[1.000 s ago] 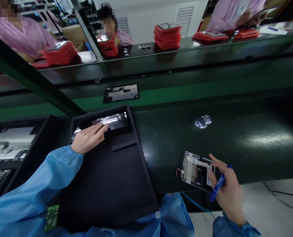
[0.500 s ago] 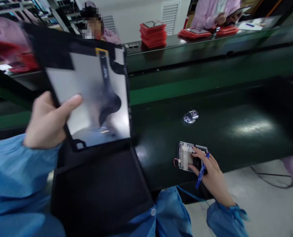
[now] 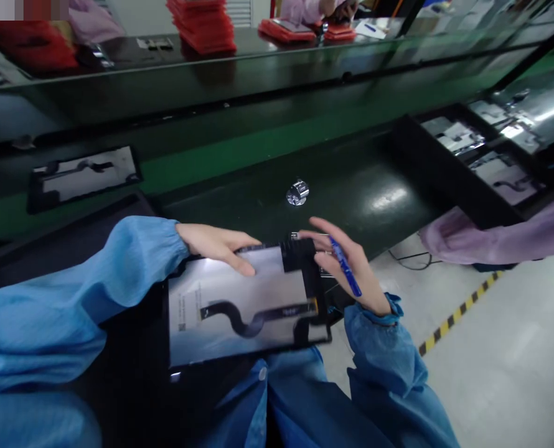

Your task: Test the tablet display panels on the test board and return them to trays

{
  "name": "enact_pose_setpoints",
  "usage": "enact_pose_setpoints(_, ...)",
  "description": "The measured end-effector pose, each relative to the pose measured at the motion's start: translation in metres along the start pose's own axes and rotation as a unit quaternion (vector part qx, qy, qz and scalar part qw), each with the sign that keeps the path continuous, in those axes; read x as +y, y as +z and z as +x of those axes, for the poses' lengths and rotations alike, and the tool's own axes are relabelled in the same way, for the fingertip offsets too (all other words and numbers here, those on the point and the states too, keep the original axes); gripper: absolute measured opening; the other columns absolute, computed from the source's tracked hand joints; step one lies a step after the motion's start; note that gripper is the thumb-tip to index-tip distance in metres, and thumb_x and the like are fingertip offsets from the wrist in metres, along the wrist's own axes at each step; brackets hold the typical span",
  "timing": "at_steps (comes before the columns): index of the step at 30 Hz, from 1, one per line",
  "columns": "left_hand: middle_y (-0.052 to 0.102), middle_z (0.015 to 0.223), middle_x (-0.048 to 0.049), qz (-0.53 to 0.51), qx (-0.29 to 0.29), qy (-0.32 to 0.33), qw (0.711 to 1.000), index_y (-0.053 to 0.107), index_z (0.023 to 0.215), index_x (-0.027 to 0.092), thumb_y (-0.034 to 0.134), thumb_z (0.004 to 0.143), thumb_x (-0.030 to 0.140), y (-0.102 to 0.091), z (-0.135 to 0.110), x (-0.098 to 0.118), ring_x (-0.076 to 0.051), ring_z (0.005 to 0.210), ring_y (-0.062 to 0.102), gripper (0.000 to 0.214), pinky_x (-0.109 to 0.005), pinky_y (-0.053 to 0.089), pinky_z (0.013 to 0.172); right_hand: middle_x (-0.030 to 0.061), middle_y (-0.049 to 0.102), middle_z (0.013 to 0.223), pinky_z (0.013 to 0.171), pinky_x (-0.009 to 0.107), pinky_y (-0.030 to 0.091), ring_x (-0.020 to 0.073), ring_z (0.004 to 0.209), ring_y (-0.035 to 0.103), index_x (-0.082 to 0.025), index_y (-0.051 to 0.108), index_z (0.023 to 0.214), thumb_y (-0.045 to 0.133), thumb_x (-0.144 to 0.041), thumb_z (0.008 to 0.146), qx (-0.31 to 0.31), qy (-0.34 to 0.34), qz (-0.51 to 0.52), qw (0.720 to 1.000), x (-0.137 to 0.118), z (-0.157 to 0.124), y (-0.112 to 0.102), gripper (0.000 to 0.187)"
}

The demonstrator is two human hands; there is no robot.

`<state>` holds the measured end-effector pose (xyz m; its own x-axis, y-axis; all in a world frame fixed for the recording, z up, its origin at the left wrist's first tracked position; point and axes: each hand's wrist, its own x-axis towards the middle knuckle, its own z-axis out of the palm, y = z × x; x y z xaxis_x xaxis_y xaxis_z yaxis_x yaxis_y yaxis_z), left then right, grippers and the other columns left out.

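Observation:
My left hand (image 3: pixel 221 246) grips the far edge of a tablet screen panel (image 3: pixel 277 280), thumb on its silvery back. The panel lies tilted over my lap, showing a dark curved flex cable (image 3: pixel 239 320) and black end strips. My right hand (image 3: pixel 352 261) is by the panel's right end, a blue pen (image 3: pixel 346 266) held across its fingers. Those fingers are partly spread; whether they touch the panel I cannot tell. Behind the panel's corner a small part of a circuit board (image 3: pixel 324 264) shows; the rest is hidden.
A shiny metal piece (image 3: pixel 298 193) sits on the dark bench (image 3: pixel 352 168). Another panel (image 3: pixel 85 174) lies far left. To the right, a black divided tray (image 3: pixel 449 177) holds panels beside a co-worker's pink sleeve (image 3: pixel 487 233). Red stacked sleeves (image 3: pixel 202 25) stand on the opposite bench.
My left hand has brought the panel from upright at the left down and right, turning it sideways near my right hand. The view has swung right and down; the board is now mostly covered.

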<state>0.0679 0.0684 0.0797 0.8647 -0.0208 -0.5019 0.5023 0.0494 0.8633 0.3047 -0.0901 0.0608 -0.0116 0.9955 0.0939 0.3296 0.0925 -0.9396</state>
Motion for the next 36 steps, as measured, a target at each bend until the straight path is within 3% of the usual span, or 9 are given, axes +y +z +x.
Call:
enact_pose_setpoints(3, 0.076, 0.098, -0.0042, 0.057, -0.138, -0.005, 0.989, 0.069, 0.095, 0.019, 0.069, 0.076, 0.026, 0.018, 0.019, 0.013, -0.024, 0.091, 0.07, 0.02, -0.031, 0.056, 0.078, 0.0034, 0.076, 0.103, 0.087, 0.034, 0.058, 0.0203, 0.094, 0.072, -0.023, 0.062, 0.131, 0.064, -0.039, 0.091, -0.149, 0.031, 0.01, 0.988, -0.012, -0.003, 0.014, 0.042)
enact_pose_setpoints(6, 0.074, 0.086, -0.0031, 0.169, -0.094, 0.014, 0.981, 0.068, 0.094, 0.018, 0.064, 0.083, 0.034, 0.032, 0.018, 0.019, -0.021, 0.078, 0.068, 0.019, -0.027, 0.054, 0.067, 0.0009, 0.076, 0.088, 0.07, 0.028, 0.057, 0.0165, 0.076, 0.071, -0.023, 0.073, 0.114, 0.061, -0.037, 0.093, -0.147, 0.047, -0.008, 0.988, -0.013, -0.015, 0.024, 0.028)
enact_pose_setpoints(8, 0.074, 0.096, -0.0027, 0.253, 0.086, 0.068, 0.961, 0.064, 0.108, 0.021, 0.059, 0.088, 0.04, 0.035, 0.004, 0.018, -0.02, 0.083, 0.069, 0.028, -0.026, 0.053, 0.069, 0.0007, 0.076, 0.087, 0.067, 0.028, 0.057, 0.0161, 0.072, 0.07, -0.025, 0.076, 0.107, 0.061, -0.036, 0.092, -0.102, 0.061, -0.022, 0.993, -0.01, -0.028, 0.018, 0.023)
enact_pose_setpoints(11, 0.065, 0.125, -0.0062, 0.314, 0.454, 0.118, 0.826, 0.051, 0.129, 0.023, 0.052, 0.094, 0.04, 0.032, -0.022, -0.004, -0.023, 0.109, 0.065, 0.039, -0.033, 0.051, 0.089, 0.001, 0.076, 0.086, 0.06, 0.027, 0.057, 0.0155, 0.067, 0.068, -0.027, 0.077, 0.106, 0.066, -0.035, 0.09, 0.027, 0.121, 0.002, 0.992, -0.005, -0.05, -0.005, 0.021)
enact_pose_setpoints(13, 0.064, 0.126, -0.0081, 0.302, 0.565, 0.105, 0.76, 0.047, 0.131, 0.021, 0.045, 0.097, 0.037, 0.031, -0.034, -0.033, -0.023, 0.114, 0.063, 0.037, -0.036, 0.048, 0.097, 0.0009, 0.074, 0.08, 0.051, 0.025, 0.054, 0.0142, 0.06, 0.065, -0.027, 0.075, 0.11, 0.069, -0.036, 0.087, 0.147, 0.16, 0.027, 0.976, 0.0, -0.06, -0.02, 0.025)
enact_pose_setpoints(18, 0.07, 0.082, -0.0026, 0.338, 0.354, 0.01, 0.872, 0.062, 0.104, 0.023, 0.036, 0.099, 0.044, 0.047, -0.044, -0.097, -0.021, 0.078, 0.066, 0.034, -0.037, 0.05, 0.082, 0.0004, 0.069, 0.072, 0.047, 0.027, 0.051, 0.0152, 0.056, 0.061, -0.026, 0.07, 0.121, 0.07, -0.036, 0.085, 0.278, 0.155, 0.038, 0.947, 0.017, -0.056, -0.014, 0.037)
enact_pose_setpoints(22, 0.067, 0.066, -0.0002, 0.148, 0.311, -0.021, 0.939, 0.062, 0.113, 0.022, 0.032, 0.099, 0.052, 0.059, -0.039, -0.096, -0.02, 0.063, 0.066, 0.044, -0.035, 0.054, 0.068, 0.0041, 0.074, 0.096, 0.076, 0.041, 0.061, 0.0241, 0.087, 0.07, -0.027, 0.066, 0.128, 0.061, -0.04, 0.091, 0.282, 0.114, 0.018, 0.952, 0.031, -0.036, 0.033, 0.039)
enact_pose_setpoints(28, 0.069, 0.123, -0.0104, -0.191, 0.453, 0.066, 0.868, 0.053, 0.128, 0.019, 0.054, 0.092, 0.041, 0.041, -0.018, -0.084, -0.026, 0.106, 0.069, 0.042, -0.038, 0.059, 0.087, 0.0062, 0.071, 0.117, 0.093, 0.042, 0.058, 0.0252, 0.104, 0.069, -0.024, 0.062, 0.131, 0.053, -0.041, 0.096, 0.193, 0.068, -0.024, 0.979, 0.034, -0.013, 0.078, 0.04)
enact_pose_setpoints(36, 0.068, 0.125, -0.0061, -0.201, 0.451, 0.036, 0.869, 0.055, 0.119, 0.021, 0.068, 0.086, 0.039, 0.021, -0.027, -0.097, -0.026, 0.111, 0.066, 0.04, -0.034, 0.06, 0.088, 0.0105, 0.051, 0.147, 0.121, 0.055, 0.027, 0.0288, 0.145, 0.036, -0.02, 0.045, 0.144, 0.053, -0.035, 0.095, 0.093, -0.015, -0.337, 0.937, 0.084, 0.01, 0.021, 0.051)
